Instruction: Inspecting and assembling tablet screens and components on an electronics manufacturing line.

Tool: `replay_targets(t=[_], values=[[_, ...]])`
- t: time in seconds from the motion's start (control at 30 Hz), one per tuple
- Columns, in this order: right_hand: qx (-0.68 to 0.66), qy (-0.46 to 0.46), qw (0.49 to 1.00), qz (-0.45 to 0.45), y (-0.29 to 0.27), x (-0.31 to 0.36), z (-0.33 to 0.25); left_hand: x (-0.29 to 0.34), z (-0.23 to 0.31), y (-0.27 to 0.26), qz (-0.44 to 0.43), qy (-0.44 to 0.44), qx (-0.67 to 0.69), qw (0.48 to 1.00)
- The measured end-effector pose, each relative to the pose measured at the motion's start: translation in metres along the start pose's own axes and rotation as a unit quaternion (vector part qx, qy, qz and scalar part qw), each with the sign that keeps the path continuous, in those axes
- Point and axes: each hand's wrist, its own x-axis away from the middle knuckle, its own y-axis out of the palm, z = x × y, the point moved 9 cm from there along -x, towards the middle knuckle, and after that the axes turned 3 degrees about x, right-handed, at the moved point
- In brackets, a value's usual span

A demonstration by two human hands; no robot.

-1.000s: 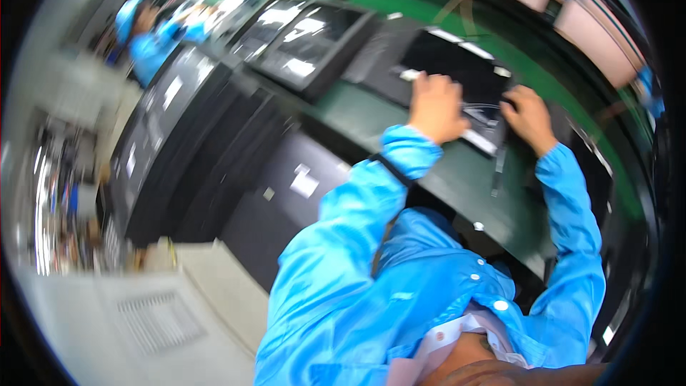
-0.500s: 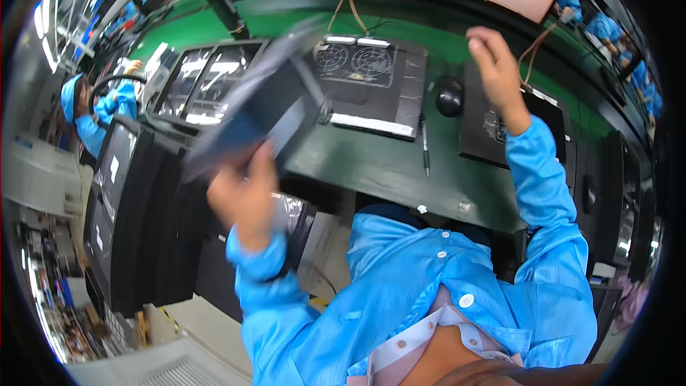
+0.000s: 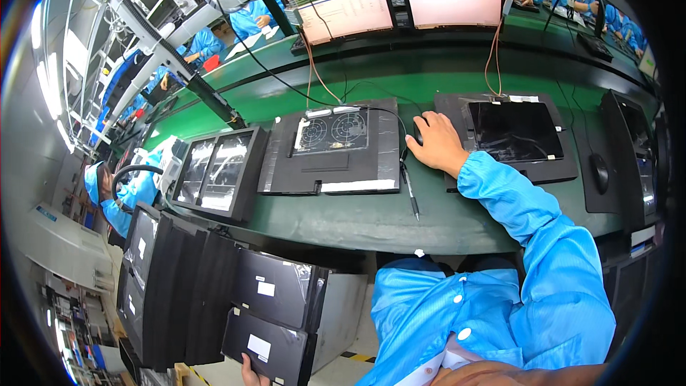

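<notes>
My right hand (image 3: 441, 144) rests over a black computer mouse (image 3: 419, 133), its fingers curved around it between two black foam fixtures. At the lower edge, only part of my left hand (image 3: 253, 374) shows. Its thumb lies against the near edge of a dark flat panel (image 3: 246, 337) with a white label, and its other fingers are mostly hidden. That panel sits in a black foam tray, beside a similar labelled panel (image 3: 275, 284). A black pen (image 3: 412, 196) lies on the green bench below the mouse.
The left foam fixture (image 3: 286, 171) carries a plate with two ring patterns; the right one bears a dark screen (image 3: 511, 131). Two monitors (image 3: 450, 0) stand behind. Foam trays (image 3: 164, 286) are stacked at left, near a tray of two panels (image 3: 214, 171). A co-worker (image 3: 128, 196) sits beyond.
My left hand has gone from above the bench, where it held a film-covered dark panel, down to the foam tray. My raised right hand has come down onto the mouse. The view has shifted.
</notes>
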Motion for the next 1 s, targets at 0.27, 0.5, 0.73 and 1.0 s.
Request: replay_targets(t=[0.27, 0.5, 0.73, 1.0], values=[[0.003, -0.006, 1.0, 0.031, -0.002, -0.004, 0.001, -0.041, 0.014, -0.046, 0.044, 0.072, -0.043, 0.996], [0.004, -0.002, 0.999, 0.032, 0.0, -0.003, 0.004, -0.035, 0.018, -0.041, 0.101, 0.144, -0.051, 0.983], [-0.001, -0.012, 0.999, 0.037, 0.007, -0.001, -0.005, -0.028, 0.02, -0.06, 0.143, 0.157, -0.036, 0.977], [-0.08, -0.082, 0.976, 0.185, -0.046, 0.0, 0.0, 0.04, 0.083, 0.084, 0.327, 0.359, -0.646, 0.589]])
